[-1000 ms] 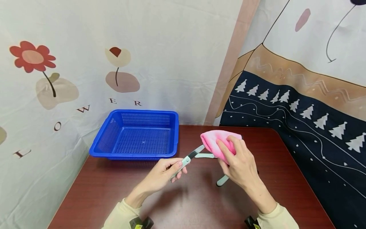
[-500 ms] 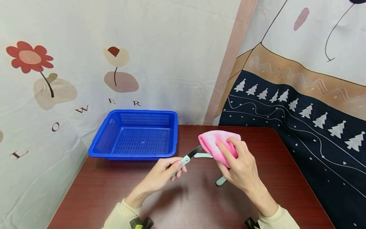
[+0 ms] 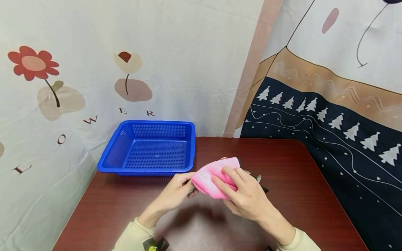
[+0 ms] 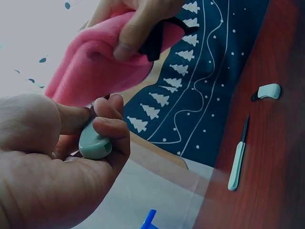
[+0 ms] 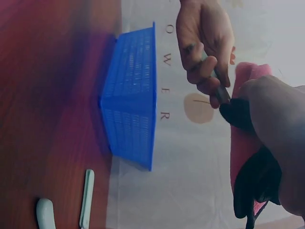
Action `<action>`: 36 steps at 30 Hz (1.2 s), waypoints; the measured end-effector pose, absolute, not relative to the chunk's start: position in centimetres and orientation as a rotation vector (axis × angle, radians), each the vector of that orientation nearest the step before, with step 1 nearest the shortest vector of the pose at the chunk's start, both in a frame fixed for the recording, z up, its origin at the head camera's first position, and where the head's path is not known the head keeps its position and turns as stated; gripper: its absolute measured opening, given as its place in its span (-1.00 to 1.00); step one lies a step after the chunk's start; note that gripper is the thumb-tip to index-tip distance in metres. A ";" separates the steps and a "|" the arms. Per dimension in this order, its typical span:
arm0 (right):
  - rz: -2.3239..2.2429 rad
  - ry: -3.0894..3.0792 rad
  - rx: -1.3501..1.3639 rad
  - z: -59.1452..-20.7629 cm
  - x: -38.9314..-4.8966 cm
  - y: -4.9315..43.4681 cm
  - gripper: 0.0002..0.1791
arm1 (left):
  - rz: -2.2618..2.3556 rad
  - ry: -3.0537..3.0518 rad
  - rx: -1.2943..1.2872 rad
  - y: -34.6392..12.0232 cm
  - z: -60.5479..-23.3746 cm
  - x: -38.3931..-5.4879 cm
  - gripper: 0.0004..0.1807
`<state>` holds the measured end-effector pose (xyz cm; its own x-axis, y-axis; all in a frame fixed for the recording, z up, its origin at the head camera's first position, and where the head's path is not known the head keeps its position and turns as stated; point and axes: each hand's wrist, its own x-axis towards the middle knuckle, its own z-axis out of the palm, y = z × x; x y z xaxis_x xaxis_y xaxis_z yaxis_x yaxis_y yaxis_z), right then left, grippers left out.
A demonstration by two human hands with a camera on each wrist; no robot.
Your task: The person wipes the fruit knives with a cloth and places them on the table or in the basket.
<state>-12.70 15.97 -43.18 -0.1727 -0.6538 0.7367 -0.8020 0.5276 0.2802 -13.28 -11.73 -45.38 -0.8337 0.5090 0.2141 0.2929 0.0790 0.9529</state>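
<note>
My left hand [image 3: 174, 191] grips the mint-green handle of a small knife [image 4: 94, 143]. In the head view that knife is mostly covered by a folded pink cloth [image 3: 208, 179], which my right hand [image 3: 246, 195] holds against it. Seen from the right wrist, a short bit of the blade [image 5: 222, 94] shows between the left fingers and the cloth's dark underside [image 5: 237, 114]. Both hands are raised above the table, close together.
On the brown table [image 3: 282, 216], a blue perforated basket [image 3: 157, 172] stands at the back left. In the left wrist view lie a second mint-handled knife [image 4: 236, 164] and another mint-handled tool [image 4: 270, 91], its kind unclear. Printed fabric hangs behind.
My right hand has moved left and down with the cloth, from the blade's tip towards the handle, and the blade is now covered in the head view. The left hand stays put.
</note>
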 end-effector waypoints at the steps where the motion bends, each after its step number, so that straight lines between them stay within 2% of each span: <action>1: 0.206 -1.910 1.197 -43.3 -12.7 15.9 -0.56 | 1.849 2.174 0.809 -11.7 -45.3 -13.3 -0.68; 14: 0.170 -1.989 1.135 -43.7 -12.7 16.2 -0.55 | 1.847 2.174 0.829 -11.7 -45.1 -13.1 -0.58; 28: 0.190 -2.031 1.025 -43.6 -13.7 17.6 -0.56 | 1.851 2.127 0.732 -11.8 -44.9 -13.1 -0.62; 36: 0.180 -2.101 0.956 -43.6 -14.2 19.2 -0.49 | 1.841 2.134 0.711 -11.9 -45.0 -13.1 -0.62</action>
<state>-14.23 19.16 -43.56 -0.3919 -0.5712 0.7212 -0.6858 0.7039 0.1848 -13.11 -11.90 -45.00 -0.8545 0.5017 0.1349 0.2069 0.0905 0.9742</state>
